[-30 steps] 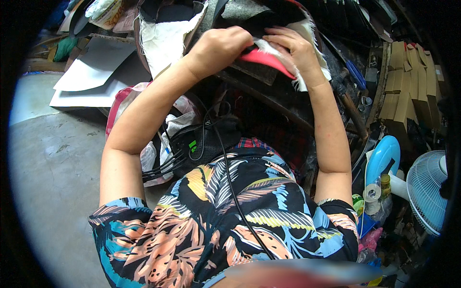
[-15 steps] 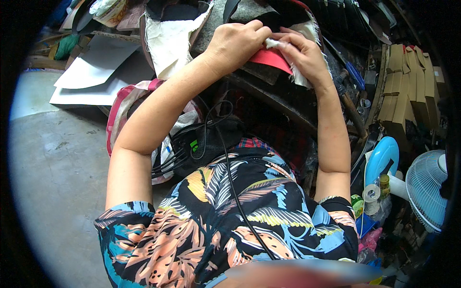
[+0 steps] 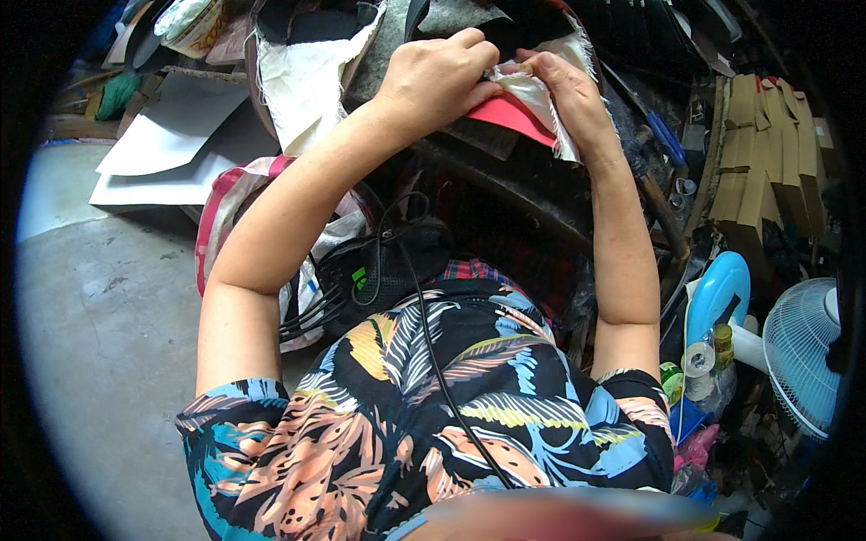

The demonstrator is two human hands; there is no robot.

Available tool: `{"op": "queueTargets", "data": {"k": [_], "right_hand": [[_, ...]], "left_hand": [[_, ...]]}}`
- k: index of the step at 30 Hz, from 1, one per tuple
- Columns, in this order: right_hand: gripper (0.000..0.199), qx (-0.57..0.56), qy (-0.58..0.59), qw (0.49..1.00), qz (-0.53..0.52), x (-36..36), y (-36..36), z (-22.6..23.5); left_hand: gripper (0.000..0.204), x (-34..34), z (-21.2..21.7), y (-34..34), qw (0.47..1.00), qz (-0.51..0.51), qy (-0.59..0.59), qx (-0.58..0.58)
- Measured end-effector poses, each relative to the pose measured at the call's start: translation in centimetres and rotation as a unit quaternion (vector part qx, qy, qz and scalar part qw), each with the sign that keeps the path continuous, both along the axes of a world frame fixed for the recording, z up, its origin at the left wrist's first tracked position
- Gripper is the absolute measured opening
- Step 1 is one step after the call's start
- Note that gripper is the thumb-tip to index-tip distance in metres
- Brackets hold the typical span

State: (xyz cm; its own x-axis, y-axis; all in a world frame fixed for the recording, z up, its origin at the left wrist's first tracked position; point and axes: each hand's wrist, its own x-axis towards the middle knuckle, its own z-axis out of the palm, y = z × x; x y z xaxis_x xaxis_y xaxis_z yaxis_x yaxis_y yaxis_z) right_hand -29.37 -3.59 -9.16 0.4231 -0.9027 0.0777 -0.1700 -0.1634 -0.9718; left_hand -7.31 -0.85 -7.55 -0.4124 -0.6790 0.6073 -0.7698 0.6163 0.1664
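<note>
My left hand is closed on the red piece, with its thumb along the piece's upper edge. Closed fingers of my right hand pinch the white frayed fabric lying against that red piece. The two hands are close together at the top of the view, with fabric between their fingertips. Behind them is dark material with a frayed white edge. Left of my left hand, a white frayed cloth hangs beside a grey fuzzy surface.
White sheets lie at the left. Below the work surface are a pink-edged bag and a black mesh bag with cables. To the right stand folded cardboard, a fan and a blue-handled tool.
My right hand's thumb has come up and over the white fabric, which now lies opened out more along the red piece. My left hand has shifted slightly left.
</note>
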Motion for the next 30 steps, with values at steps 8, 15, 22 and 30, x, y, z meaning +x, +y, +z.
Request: {"op": "queueTargets", "data": {"k": [8,15,22,30], "right_hand": [[0.057,-0.121,-0.007,0.993,0.003,0.6,-0.4,-0.5],[0.048,-0.178,0.06,0.982,-0.006,1.2,0.8,0.1],[0.039,-0.354,0.213,0.908,0.069,0.8,1.3,1.0],[0.057,-0.388,0.229,0.891,0.048,1.1,1.7,1.1]], "left_hand": [[0.008,2.9,1.6,0.1,0.986,-0.149,0.018,0.071],[0.021,4.0,1.9,1.1,0.977,-0.16,-0.027,0.138],[0.056,2.2,0.1,3.1,0.995,0.013,-0.001,0.102],[0.033,1.7,-0.4,2.9,0.996,0.039,-0.029,0.07]]}}
